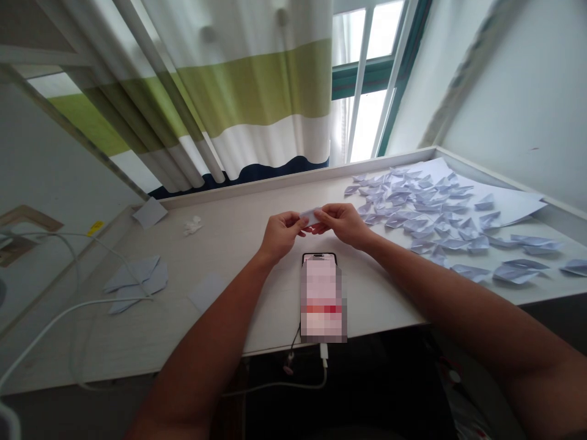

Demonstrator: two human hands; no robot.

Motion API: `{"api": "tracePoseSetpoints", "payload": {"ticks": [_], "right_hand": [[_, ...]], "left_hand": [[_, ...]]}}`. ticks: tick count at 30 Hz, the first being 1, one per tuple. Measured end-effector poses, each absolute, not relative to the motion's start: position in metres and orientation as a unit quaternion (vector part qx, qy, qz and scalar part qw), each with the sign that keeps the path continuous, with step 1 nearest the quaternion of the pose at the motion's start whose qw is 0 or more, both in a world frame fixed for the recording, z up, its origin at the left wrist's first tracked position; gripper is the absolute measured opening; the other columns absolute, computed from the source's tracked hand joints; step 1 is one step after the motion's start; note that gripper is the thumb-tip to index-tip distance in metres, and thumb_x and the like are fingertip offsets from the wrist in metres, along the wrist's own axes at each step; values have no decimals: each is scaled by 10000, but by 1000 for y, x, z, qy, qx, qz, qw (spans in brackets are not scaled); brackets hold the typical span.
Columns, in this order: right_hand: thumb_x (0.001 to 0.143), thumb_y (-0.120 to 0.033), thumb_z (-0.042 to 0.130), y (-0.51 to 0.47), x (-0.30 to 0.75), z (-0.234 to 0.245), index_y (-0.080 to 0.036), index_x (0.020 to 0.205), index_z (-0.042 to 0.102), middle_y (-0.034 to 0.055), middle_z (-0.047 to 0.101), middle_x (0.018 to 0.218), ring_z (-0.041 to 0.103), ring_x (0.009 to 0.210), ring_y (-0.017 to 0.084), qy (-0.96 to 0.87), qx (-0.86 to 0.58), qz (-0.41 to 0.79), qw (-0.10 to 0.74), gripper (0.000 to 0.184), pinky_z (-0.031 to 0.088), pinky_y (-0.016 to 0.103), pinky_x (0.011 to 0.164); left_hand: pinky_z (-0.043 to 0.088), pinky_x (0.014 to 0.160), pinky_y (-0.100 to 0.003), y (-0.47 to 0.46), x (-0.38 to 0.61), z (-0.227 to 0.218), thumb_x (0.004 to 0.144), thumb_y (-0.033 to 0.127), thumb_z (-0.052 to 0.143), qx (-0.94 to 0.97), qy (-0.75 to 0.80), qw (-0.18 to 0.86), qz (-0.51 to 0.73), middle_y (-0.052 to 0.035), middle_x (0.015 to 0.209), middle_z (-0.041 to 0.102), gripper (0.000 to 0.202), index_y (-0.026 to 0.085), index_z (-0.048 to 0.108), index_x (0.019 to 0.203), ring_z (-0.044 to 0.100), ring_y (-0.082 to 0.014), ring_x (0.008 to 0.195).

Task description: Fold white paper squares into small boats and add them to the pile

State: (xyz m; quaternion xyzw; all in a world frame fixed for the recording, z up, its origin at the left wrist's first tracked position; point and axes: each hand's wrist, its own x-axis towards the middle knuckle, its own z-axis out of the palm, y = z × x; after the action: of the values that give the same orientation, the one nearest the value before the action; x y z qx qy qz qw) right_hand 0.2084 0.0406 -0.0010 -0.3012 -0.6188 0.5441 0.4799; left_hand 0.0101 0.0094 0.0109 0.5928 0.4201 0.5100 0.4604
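Between my two hands is a small folded piece of white paper (310, 216), held just above the desk. My left hand (282, 234) pinches its left end between thumb and fingers. On the other end, my right hand (343, 223) grips it the same way, and its fingertips hide part of the paper. Directly below my hands a phone (320, 293) lies on the desk near the front edge, its screen lit and blurred. Many folded white paper boats (426, 208) are spread over the right side of the desk, close to my right forearm.
White sheets (513, 195) lie under and behind the boats. Paper squares (137, 278) sit at the left, a loose square (150, 212) in the back corner, near a crumpled tissue (192, 226). A white cable (68, 315) crosses the left side; a charging cable (324, 355) runs from the phone.
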Motion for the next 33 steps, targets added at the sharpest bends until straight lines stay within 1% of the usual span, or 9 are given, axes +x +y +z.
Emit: {"api": "tracePoseSetpoints", "payload": {"ticks": [5, 11, 14, 18, 20, 23, 25, 28, 33], "right_hand": [[775, -716, 917, 42, 210, -1, -160, 816, 778, 71, 811, 731, 745, 552, 152, -625, -311, 517, 494, 575, 628, 259, 525], [794, -711, 907, 39, 211, 2, -166, 779, 750, 71, 792, 686, 742, 557, 162, -633, -304, 539, 465, 567, 630, 272, 535], [864, -720, 847, 36, 211, 5, -170, 752, 729, 76, 784, 681, 741, 561, 166, -637, -300, 545, 456, 573, 624, 275, 538], [907, -794, 750, 35, 210, 5, -189, 696, 654, 31, 704, 594, 670, 479, 131, -658, -309, 515, 455, 647, 518, 238, 447], [919, -822, 708, 34, 209, 4, -193, 689, 635, 10, 670, 571, 645, 467, 117, -681, -307, 500, 438, 674, 490, 230, 443], [929, -833, 681, 33, 209, 3, -190, 700, 639, 3, 665, 570, 640, 479, 114, -715, -300, 478, 412, 684, 499, 236, 473], [929, -832, 681, 33, 210, 3, -190, 699, 639, 4, 669, 560, 641, 480, 118, -726, -299, 461, 413, 684, 500, 242, 485], [933, -826, 679, 33, 213, 5, -187, 692, 662, 11, 674, 529, 632, 468, 123, -741, -302, 440, 407, 683, 487, 250, 491], [942, -784, 705, 32, 214, 7, -192, 669, 666, 5, 670, 515, 633, 452, 121, -731, -304, 455, 409, 653, 487, 244, 480]], "left_hand": [[583, 720, -322, 6, 13, 13, 740, 568, 968, 606, 410, 468, 497, -66, 791, 798, 485, 150, 797, 917, 764, -203, 773], [582, 707, -312, 3, 13, 14, 795, 573, 933, 619, 399, 483, 474, -86, 816, 816, 452, 147, 809, 878, 744, -177, 746], [589, 705, -316, 4, 13, 13, 788, 578, 940, 622, 386, 500, 462, -91, 801, 817, 456, 145, 815, 856, 737, -171, 720], [599, 704, -315, 3, 15, 12, 754, 584, 965, 603, 395, 510, 469, -93, 787, 817, 482, 138, 821, 861, 746, -175, 717], [610, 718, -319, 3, 16, 12, 736, 603, 972, 584, 408, 505, 487, -101, 800, 823, 515, 131, 818, 875, 770, -192, 746], [625, 730, -328, 2, 15, 15, 708, 633, 981, 559, 423, 510, 497, -121, 839, 834, 576, 121, 817, 916, 816, -240, 815], [619, 695, -318, 2, 12, 17, 711, 650, 974, 556, 428, 521, 486, -134, 873, 840, 593, 120, 818, 925, 832, -262, 826], [582, 609, -290, 3, 9, 18, 770, 678, 924, 577, 425, 520, 465, -149, 931, 846, 579, 129, 827, 925, 828, -253, 782], [552, 568, -280, 4, 9, 16, 831, 684, 876, 615, 417, 492, 453, -140, 851, 826, 565, 128, 808, 905, 801, -228, 713]]}}
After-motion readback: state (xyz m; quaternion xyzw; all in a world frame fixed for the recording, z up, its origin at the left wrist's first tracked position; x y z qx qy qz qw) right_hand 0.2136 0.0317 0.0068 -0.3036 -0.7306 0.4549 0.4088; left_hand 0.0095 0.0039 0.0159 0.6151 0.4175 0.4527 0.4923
